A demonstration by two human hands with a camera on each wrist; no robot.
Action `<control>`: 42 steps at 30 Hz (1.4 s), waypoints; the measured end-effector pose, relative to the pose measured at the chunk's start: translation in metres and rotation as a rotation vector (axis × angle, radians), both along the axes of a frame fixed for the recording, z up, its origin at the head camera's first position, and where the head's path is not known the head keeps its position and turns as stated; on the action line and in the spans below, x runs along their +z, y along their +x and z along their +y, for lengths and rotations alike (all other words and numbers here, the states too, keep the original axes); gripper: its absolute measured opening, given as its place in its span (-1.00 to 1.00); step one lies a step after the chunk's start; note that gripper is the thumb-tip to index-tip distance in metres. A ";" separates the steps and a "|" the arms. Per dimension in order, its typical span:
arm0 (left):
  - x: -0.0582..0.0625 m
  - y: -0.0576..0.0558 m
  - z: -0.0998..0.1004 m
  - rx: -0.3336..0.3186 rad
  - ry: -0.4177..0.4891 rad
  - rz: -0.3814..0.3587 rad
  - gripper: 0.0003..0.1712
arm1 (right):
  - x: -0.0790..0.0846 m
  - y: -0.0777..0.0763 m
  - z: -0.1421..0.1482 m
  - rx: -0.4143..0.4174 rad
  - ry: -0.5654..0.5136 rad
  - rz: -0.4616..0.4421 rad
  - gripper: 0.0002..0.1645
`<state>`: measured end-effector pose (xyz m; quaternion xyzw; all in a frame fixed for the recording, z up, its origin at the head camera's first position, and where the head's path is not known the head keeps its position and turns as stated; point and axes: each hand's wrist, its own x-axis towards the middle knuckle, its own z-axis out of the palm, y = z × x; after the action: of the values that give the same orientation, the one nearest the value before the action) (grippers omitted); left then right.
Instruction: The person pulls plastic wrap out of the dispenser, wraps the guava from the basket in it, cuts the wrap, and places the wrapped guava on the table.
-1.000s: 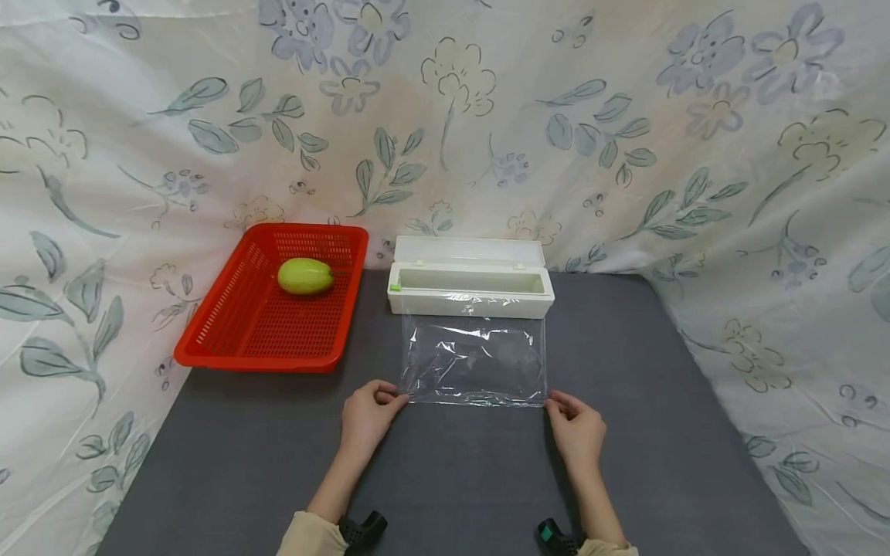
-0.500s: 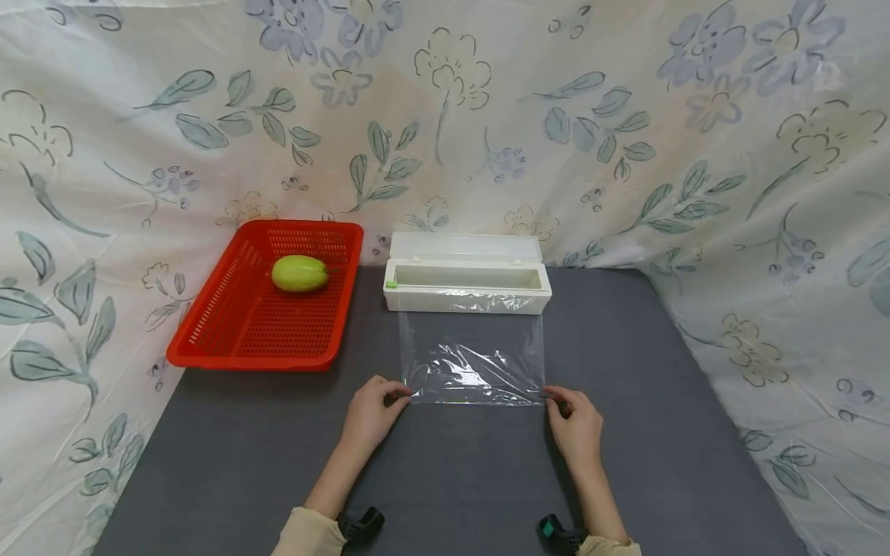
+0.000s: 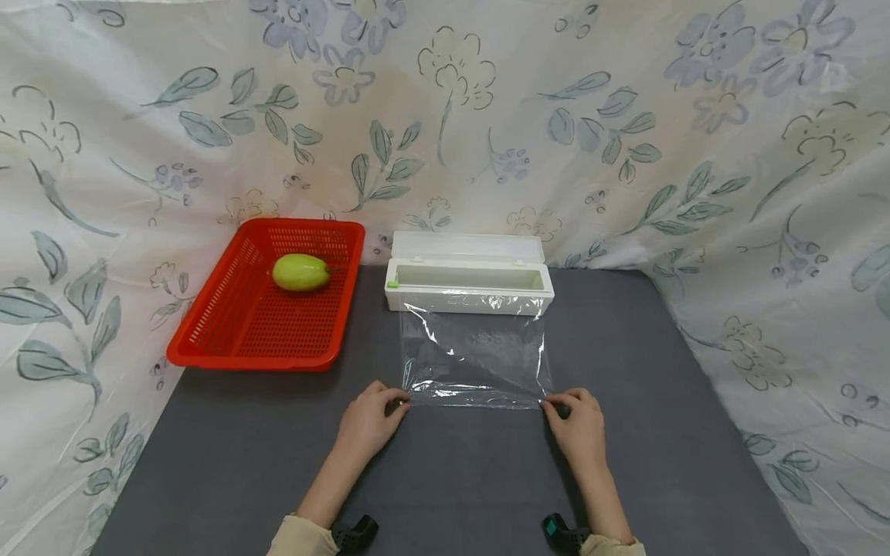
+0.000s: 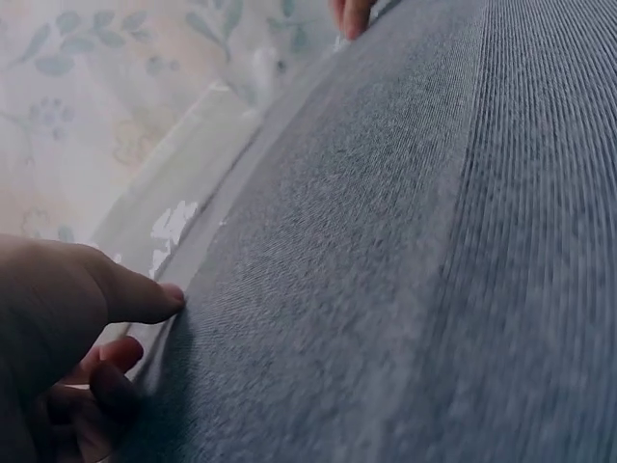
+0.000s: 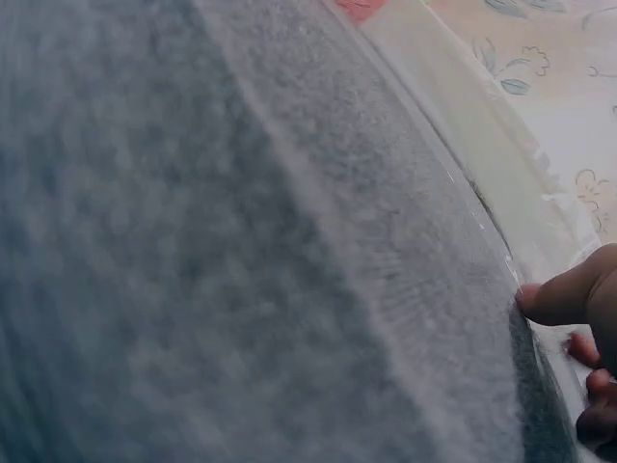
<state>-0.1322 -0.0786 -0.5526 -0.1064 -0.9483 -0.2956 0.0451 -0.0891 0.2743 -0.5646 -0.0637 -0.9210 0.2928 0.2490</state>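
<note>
A clear sheet of plastic wrap (image 3: 476, 359) stretches toward me from the front of a white wrap dispenser box (image 3: 469, 301), whose lid stands open at the back. My left hand (image 3: 368, 423) pinches the near left corner of the wrap between thumb and finger. At the near right corner, my right hand (image 3: 580, 428) pinches the film likewise. Both wrist views show a thumb at the film's edge, the left hand (image 4: 67, 318) low at the left and the right hand (image 5: 588, 309) at the right edge; parts of the fingers are hidden.
Left of the dispenser sits a red plastic basket (image 3: 257, 328) with a yellow-green oval fruit or vegetable (image 3: 301, 272) in it. A small green piece (image 3: 392, 284) is on the dispenser's left end. Grey cloth (image 3: 473, 479) covers the table, and a floral curtain (image 3: 521, 116) hangs behind.
Both hands keep their pinch at the corners with only slight shifts. The wrap's folds and glints have changed. The whole view has shifted a little.
</note>
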 end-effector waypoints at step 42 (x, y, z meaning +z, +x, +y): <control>0.044 0.027 -0.033 0.131 0.479 0.189 -0.55 | -0.009 0.011 0.009 -0.012 0.178 -0.060 -0.69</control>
<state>-0.1048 -0.1114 -0.5089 -0.0583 -0.8478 -0.4967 0.1766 -0.0779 0.2833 -0.5733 -0.0555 -0.9501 0.2061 0.2275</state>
